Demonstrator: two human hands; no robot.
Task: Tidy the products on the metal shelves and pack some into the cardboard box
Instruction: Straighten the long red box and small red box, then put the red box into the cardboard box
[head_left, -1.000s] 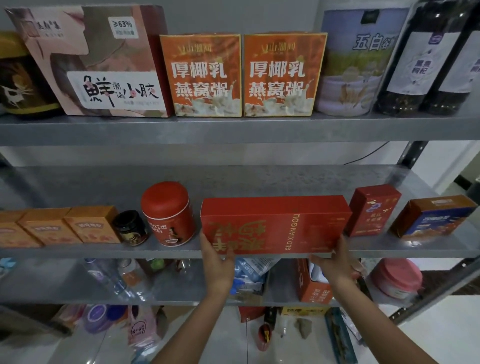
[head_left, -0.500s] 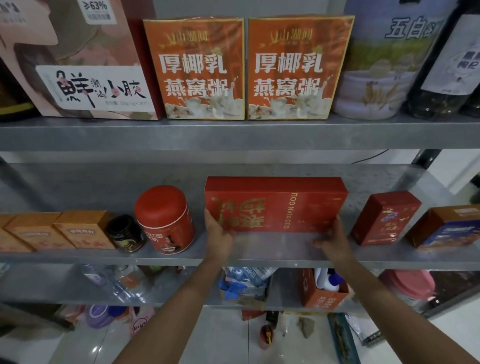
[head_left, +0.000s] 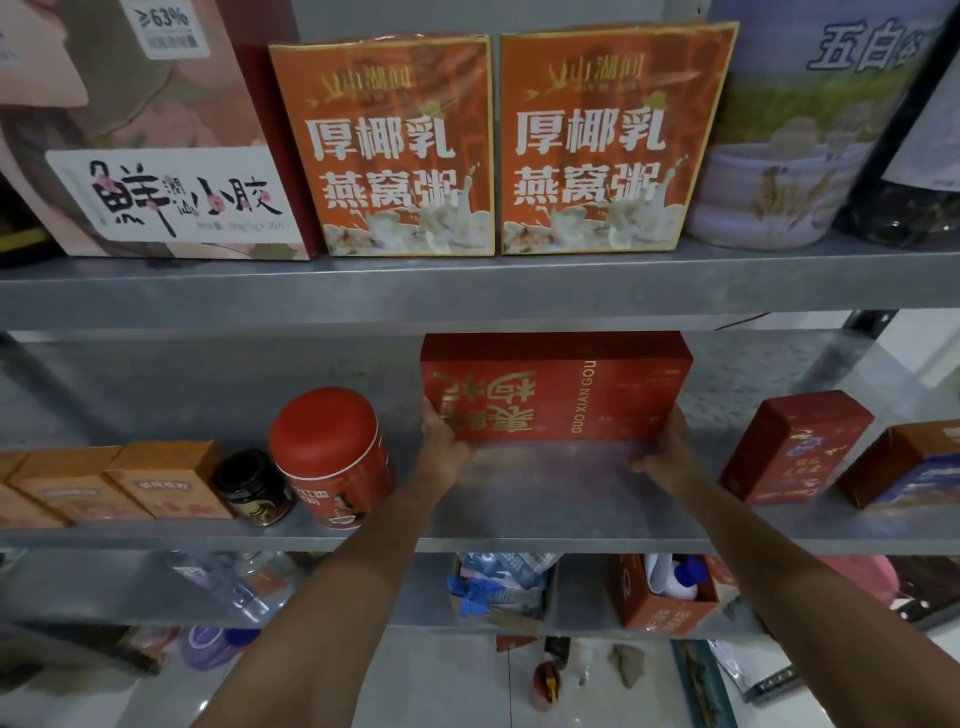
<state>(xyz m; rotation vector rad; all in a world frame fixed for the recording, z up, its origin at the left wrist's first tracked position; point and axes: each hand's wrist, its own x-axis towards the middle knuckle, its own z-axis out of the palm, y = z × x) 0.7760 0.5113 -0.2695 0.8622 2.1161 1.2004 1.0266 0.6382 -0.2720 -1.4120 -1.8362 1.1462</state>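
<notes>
So that the red gift box (head_left: 561, 395) sits square on the shelf (head_left: 519, 493), our left hand (head_left: 441, 436) and right hand (head_left: 665, 449) grip its corners.

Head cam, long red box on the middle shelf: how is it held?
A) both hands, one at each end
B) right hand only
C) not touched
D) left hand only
A: the left hand and the right hand each hold a lower corner of the red box.
</notes>
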